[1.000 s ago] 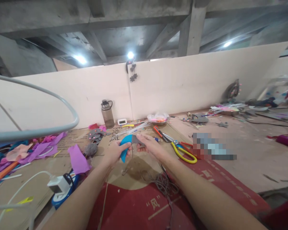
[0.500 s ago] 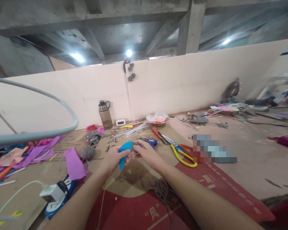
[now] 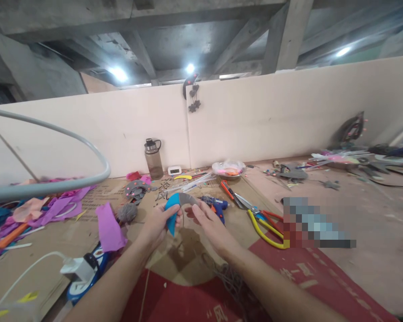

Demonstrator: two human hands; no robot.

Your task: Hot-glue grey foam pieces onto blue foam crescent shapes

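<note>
A curved, crescent-like piece, blue (image 3: 172, 203) at one end and grey (image 3: 186, 200) at the other, is held up over the cardboard. My left hand (image 3: 161, 222) pinches its blue end between thumb and fingers. At the grey end, my right hand (image 3: 206, 220) has its fingers bent round the tip; exactly how they grip is partly hidden. A thin grey strand seems to hang below the piece. Loose grey yarn (image 3: 233, 281) lies under my right forearm, and a ball of grey yarn (image 3: 127, 212) sits left of my left hand.
Beyond my right hand lie a blue glue gun (image 3: 218, 205), an orange utility knife (image 3: 227, 190) and yellow-handled scissors (image 3: 263, 232). A bottle (image 3: 153, 161) stands against the white partition (image 3: 238, 120). Purple fabric (image 3: 109, 228) and a power strip (image 3: 83, 286) are at left.
The view has shifted, so the table things sit further right. My right hand's fingers have loosened and slid toward the grey tip, showing more grey. My left hand keeps its pinch.
</note>
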